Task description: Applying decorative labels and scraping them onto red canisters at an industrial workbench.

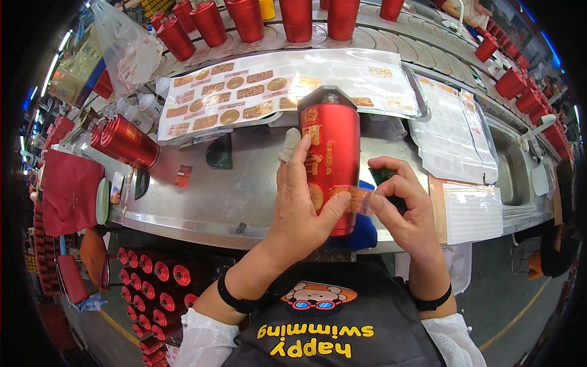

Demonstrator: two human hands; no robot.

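Note:
A red metal bottle (337, 147) with gold print and a black faceted base or cap stands tilted over the metal workbench (257, 177). My left hand (299, 202) is wrapped round its left side, a grey cover (288, 145) on one fingertip. The left thumb presses a clear film strip with gold print (358, 199) against the lower bottle. Between thumb and forefinger, my right hand (406, 205) pinches the film's free end. A dark green scraper (391, 183) is tucked in the same hand. Behind the bottle's lower part lies a blue cloth (365, 229).
Sheets of gold decals (244, 92) lie at the bench's back, with more film sheets (449, 128) at right. Another red bottle (125, 142) lies on the left beside a dark green scraper (219, 151). Red bottles (247, 21) line the conveyor. A sink (510, 165) is far right.

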